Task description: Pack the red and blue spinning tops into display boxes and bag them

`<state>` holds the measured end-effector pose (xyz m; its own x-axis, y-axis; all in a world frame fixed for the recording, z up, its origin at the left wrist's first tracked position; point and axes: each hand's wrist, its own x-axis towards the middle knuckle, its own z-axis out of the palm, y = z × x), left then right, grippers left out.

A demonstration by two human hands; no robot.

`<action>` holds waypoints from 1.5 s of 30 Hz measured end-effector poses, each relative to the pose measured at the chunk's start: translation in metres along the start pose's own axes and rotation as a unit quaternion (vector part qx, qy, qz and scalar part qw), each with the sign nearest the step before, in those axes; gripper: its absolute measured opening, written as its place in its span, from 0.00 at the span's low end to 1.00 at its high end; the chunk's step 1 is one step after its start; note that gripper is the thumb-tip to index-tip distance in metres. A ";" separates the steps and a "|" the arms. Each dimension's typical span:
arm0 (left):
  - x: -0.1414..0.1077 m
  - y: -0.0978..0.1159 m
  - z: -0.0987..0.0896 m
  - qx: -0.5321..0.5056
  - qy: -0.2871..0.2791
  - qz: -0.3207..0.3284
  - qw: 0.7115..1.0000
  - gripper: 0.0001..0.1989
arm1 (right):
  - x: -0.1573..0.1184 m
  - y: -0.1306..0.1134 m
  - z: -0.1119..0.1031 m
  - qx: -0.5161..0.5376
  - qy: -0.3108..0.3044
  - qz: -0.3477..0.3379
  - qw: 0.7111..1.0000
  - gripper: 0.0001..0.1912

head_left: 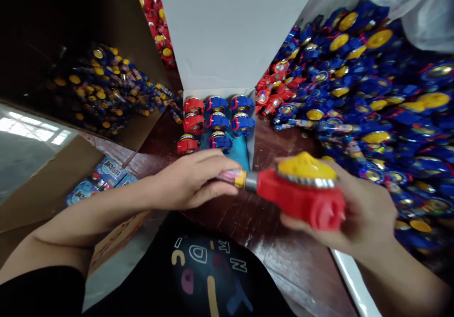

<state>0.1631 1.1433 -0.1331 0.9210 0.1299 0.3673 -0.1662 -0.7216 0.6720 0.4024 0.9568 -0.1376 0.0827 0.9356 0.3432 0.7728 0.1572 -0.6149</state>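
Observation:
My right hand (369, 208) is wrapped round a red plastic toy (294, 196) with a yellow domed disc and a silvery toothed rim on top. A grey neck sticks out of the toy's left end. My left hand (187, 180) pinches a slim printed tube (230, 177) with a yellow band, whose end meets that grey neck. Whether the tube is inside the neck or only touches it, I cannot tell. Just beyond my left hand, an open white box (250, 146) holds rows of red toys (193, 124) and blue toys (218, 121) over a light-blue lining (238, 152).
A big pile of blue toys (340, 78) with yellow discs spreads along the right, some red ones (278, 87) at its edge. On the left, a cardboard box (149, 130) contains many small tubes (102, 87). Blue printed packs (109, 170) lie below it. The tabletop (227, 213) is dark red.

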 end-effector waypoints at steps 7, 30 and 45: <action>0.005 -0.018 0.020 0.121 0.098 -0.028 0.987 0.13 | 0.016 -0.011 0.010 -0.030 0.064 0.101 0.992 0.39; 0.033 -0.060 0.015 0.267 0.079 -0.007 0.960 0.35 | 0.017 0.037 0.007 -0.118 0.090 0.091 0.985 0.32; 0.056 -0.080 0.022 0.229 -0.003 -0.088 0.969 0.20 | 0.087 0.037 0.035 -0.366 -0.297 -0.035 0.881 0.21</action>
<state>0.2353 1.1932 -0.1804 0.9232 0.2758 0.2675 0.1665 -0.9147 0.3682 0.4164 1.0554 -0.1553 -0.1570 0.9663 -0.2039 0.9799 0.1781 0.0896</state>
